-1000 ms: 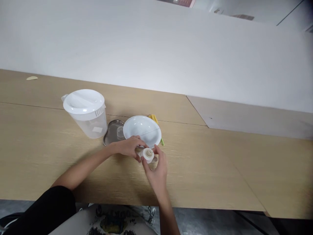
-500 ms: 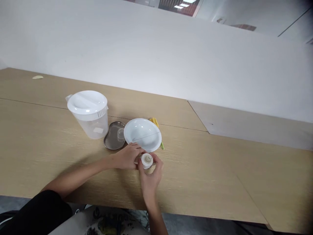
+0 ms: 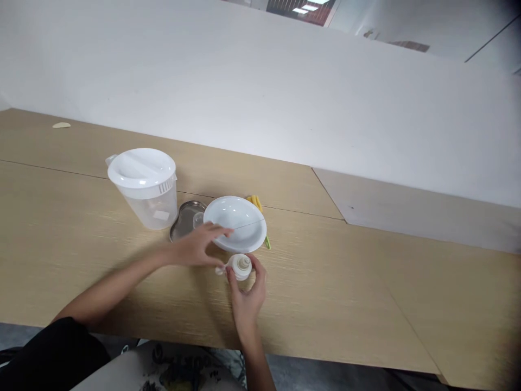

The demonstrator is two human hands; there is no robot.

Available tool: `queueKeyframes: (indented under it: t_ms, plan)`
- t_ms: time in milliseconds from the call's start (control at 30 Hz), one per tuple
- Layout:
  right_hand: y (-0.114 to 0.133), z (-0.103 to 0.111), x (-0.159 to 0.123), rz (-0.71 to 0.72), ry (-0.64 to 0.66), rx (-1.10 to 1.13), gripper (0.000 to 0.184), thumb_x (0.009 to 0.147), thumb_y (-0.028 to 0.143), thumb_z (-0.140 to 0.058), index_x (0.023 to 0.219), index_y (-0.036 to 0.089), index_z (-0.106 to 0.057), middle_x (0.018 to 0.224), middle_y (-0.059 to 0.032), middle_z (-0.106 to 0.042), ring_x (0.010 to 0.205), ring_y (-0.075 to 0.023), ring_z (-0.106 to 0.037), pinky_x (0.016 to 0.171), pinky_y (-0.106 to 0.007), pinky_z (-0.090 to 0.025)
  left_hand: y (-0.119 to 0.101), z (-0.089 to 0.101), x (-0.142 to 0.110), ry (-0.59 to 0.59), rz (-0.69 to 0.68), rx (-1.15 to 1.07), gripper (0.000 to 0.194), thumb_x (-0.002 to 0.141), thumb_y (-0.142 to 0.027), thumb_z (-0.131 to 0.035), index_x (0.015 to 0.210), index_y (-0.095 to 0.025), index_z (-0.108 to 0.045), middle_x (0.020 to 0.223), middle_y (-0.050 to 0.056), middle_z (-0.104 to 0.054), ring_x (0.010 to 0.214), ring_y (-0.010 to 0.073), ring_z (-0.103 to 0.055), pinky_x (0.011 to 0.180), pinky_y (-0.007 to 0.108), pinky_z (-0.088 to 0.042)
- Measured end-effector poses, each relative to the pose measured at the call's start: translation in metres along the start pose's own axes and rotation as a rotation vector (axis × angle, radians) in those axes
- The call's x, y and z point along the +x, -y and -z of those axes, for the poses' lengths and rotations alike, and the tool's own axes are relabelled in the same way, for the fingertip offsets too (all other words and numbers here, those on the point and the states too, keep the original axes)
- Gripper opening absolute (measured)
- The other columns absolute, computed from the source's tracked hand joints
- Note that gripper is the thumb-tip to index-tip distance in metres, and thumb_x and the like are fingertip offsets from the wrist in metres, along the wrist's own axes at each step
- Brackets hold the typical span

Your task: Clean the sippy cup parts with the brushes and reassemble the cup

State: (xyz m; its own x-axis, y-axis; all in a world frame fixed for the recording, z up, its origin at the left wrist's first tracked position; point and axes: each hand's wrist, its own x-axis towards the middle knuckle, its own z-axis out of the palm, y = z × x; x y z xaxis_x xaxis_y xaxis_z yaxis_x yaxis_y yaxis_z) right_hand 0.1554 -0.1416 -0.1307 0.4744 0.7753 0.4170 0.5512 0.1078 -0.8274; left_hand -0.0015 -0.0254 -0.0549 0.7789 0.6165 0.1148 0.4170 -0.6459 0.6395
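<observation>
A baby bottle with a white collar and a pale teat stands upright near the front of the bowl, seen from above. My right hand is closed around its collar, thumb on one side and fingers on the other. To the left, a clear handle juts from the bottle. My left hand is open, its thumb apart from the fingers and close to that handle; whether the thumb touches it I cannot tell. Its fingers reach over the near left rim of the white bowl. A kidney-shaped metal dish is partly covered by this hand.
A clear cap sits in the metal dish. Behind it on the left stands a lidded plastic pitcher. A yellow object with a green handle lies partly behind the bowl. A white wall borders the table.
My left hand has come off the bottle, moved left and up, and opened. My right hand keeps its grip on the bottle, whose side handle now shows.
</observation>
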Motion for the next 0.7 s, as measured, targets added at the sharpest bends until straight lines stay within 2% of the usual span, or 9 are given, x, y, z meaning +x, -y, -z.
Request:
queueKeyframes:
  t_ms: [67,133,200,267,367,467,567,633,700]
  plan:
    - [0.000,0.000,0.000,0.013,-0.005,-0.005,0.046,0.081,0.042,-0.064,0.118,0.018,-0.050,0.111,-0.0125,-0.060,0.103,-0.0246,-0.057,0.089,-0.042,-0.046,0.014,0.023,0.000,-0.175,0.114,0.073,0.048,0.084,-0.043,-0.059,0.126,-0.020,-0.053,0.125,0.008,-0.059,0.116,0.0246,-0.051,0.102,0.038,-0.037]
    - [-0.001,-0.001,0.001,0.018,-0.002,-0.014,0.046,0.080,0.043,-0.065,0.116,0.017,-0.051,0.108,-0.0124,-0.061,0.100,-0.0245,-0.057,0.086,-0.041,-0.046,0.033,0.034,0.002,-0.285,0.252,0.219,0.041,0.089,-0.036,-0.050,0.125,-0.016,-0.053,0.123,0.010,-0.060,0.115,0.0254,-0.052,0.102,0.039,-0.038]
    - [-0.002,-0.001,0.003,0.019,0.000,-0.024,0.048,0.078,0.045,-0.067,0.114,0.016,-0.053,0.104,-0.0119,-0.062,0.094,-0.0238,-0.058,0.082,-0.040,-0.047,0.051,0.032,0.004,-0.247,0.328,0.378,0.044,0.087,-0.030,-0.052,0.127,-0.013,-0.050,0.128,0.014,-0.057,0.120,0.0283,-0.050,0.104,0.042,-0.036]
    - [-0.003,-0.003,0.005,0.032,-0.004,-0.024,0.049,0.076,0.047,-0.068,0.112,0.016,-0.054,0.101,-0.0112,-0.062,0.088,-0.0226,-0.057,0.077,-0.038,-0.047,0.064,0.022,0.007,-0.173,0.353,0.492,0.051,0.084,-0.026,-0.056,0.131,-0.011,-0.047,0.133,0.015,-0.053,0.124,0.0288,-0.047,0.104,0.041,-0.036]
    - [-0.006,-0.005,0.006,0.055,-0.010,-0.009,0.052,0.075,0.048,-0.069,0.112,0.015,-0.054,0.099,-0.0105,-0.062,0.084,-0.0216,-0.056,0.074,-0.037,-0.047,0.070,0.009,0.011,-0.114,0.366,0.622,0.044,0.085,-0.023,-0.055,0.127,-0.011,-0.051,0.126,0.015,-0.059,0.119,0.0271,-0.052,0.099,0.037,-0.040]
    - [-0.007,-0.007,0.006,0.052,-0.006,0.011,0.054,0.075,0.047,-0.070,0.115,0.015,-0.053,0.101,-0.0112,-0.061,0.088,-0.0224,-0.056,0.076,-0.038,-0.047,0.057,0.013,0.009,-0.075,0.410,0.762,0.028,0.085,-0.020,-0.055,0.111,-0.010,-0.061,0.108,0.017,-0.066,0.107,0.0289,-0.058,0.089,0.037,-0.045]
    - [-0.007,-0.009,0.006,0.047,-0.005,0.015,0.055,0.075,0.047,-0.070,0.115,0.015,-0.052,0.102,-0.0113,-0.060,0.092,-0.0232,-0.056,0.078,-0.039,-0.047,0.027,0.028,-0.001,-0.084,0.431,0.903,0.021,0.083,-0.018,-0.058,0.100,-0.008,-0.064,0.097,0.018,-0.067,0.095,0.0315,-0.061,0.079,0.040,-0.046]
    - [-0.007,-0.010,0.006,0.038,-0.014,0.015,0.054,0.074,0.047,-0.070,0.114,0.015,-0.051,0.101,-0.0109,-0.060,0.092,-0.0235,-0.056,0.079,-0.039,-0.047,0.003,0.036,-0.010,-0.161,0.396,0.949,0.022,0.085,-0.019,-0.056,0.101,-0.006,-0.064,0.092,0.019,-0.067,0.092,0.0328,-0.061,0.077,0.042,-0.046]
    - [-0.007,-0.012,0.006,0.023,-0.020,0.015,0.055,0.074,0.048,-0.070,0.114,0.016,-0.050,0.102,-0.0107,-0.059,0.093,-0.0238,-0.056,0.080,-0.040,-0.047,-0.022,0.039,-0.017,-0.262,0.269,0.885,0.031,0.088,-0.026,-0.055,0.113,-0.008,-0.060,0.101,0.018,-0.066,0.098,0.0323,-0.060,0.081,0.043,-0.046]
